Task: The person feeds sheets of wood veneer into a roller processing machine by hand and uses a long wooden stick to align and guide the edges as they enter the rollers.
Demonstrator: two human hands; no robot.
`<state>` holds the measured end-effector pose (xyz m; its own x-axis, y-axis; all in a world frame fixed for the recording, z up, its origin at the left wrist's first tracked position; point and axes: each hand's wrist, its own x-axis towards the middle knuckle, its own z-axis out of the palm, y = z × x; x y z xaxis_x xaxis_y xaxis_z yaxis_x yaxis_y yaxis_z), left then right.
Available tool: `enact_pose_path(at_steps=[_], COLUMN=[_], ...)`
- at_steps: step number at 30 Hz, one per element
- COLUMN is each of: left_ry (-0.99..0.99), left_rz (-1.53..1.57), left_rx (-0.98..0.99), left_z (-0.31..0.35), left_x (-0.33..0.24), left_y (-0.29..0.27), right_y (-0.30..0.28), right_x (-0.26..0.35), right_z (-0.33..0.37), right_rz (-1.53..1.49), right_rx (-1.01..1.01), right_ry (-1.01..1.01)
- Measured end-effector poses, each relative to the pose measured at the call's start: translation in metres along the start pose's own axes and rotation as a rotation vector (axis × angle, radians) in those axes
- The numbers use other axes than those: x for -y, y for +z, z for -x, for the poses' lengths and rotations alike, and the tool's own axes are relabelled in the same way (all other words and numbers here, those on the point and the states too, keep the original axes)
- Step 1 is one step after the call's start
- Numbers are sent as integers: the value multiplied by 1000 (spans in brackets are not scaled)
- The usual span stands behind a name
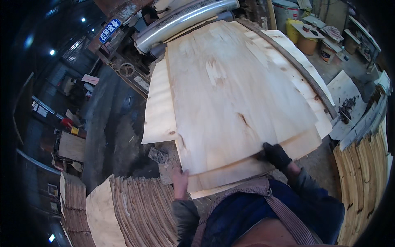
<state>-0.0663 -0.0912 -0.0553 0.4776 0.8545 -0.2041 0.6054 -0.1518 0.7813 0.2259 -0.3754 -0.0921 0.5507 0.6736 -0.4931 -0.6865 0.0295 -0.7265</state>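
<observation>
In front of me lies a large thin wood veneer sheet (230, 99), pale with brown streaks and a small split near its middle. It rests on further veneer sheets (158, 109) that stick out on both sides and at the near edge. My left hand (180, 181), bare, pinches the top sheet's near left corner. Farther right along the same edge, my right hand (276, 156), in a dark glove, closes on the sheet; its fingertips are partly hidden. Between the two hands the near edge bows slightly up from the layer below.
At the far end stands a machine with a shiny metal roller (187, 24). A long wooden strip (302, 70) runs along the right side. Veneer stacks stand at lower left (140, 206) and right (362, 181). Buckets (286, 12) and a yellow container (293, 31) sit far right.
</observation>
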Motion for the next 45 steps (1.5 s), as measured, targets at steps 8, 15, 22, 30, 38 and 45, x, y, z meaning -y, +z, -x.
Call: enact_pose_path(at_steps=[8, 15, 22, 30, 38, 45], left_ry=[136, -31, -103, 55, 87, 17], left_rz=[-453, 87, 610, 595, 707, -70], left_rx=[-102, -12, 75, 74, 36, -37], left_z=[19, 1, 11, 31, 36, -20], left_x=[26, 42, 5, -70, -98, 25], left_y=[56, 44, 16, -8, -41, -2], right_y=[37, 58, 35, -26, -22, -31], right_x=[46, 33, -22, -66, -43, -36], right_z=[-179, -235, -53, 44, 59, -50], right_rz=[-229, -559, 145, -109, 6, 695], right_rx=[110, 375, 594, 441, 103, 143], right_ry=[-154, 57, -36, 274, 182, -389])
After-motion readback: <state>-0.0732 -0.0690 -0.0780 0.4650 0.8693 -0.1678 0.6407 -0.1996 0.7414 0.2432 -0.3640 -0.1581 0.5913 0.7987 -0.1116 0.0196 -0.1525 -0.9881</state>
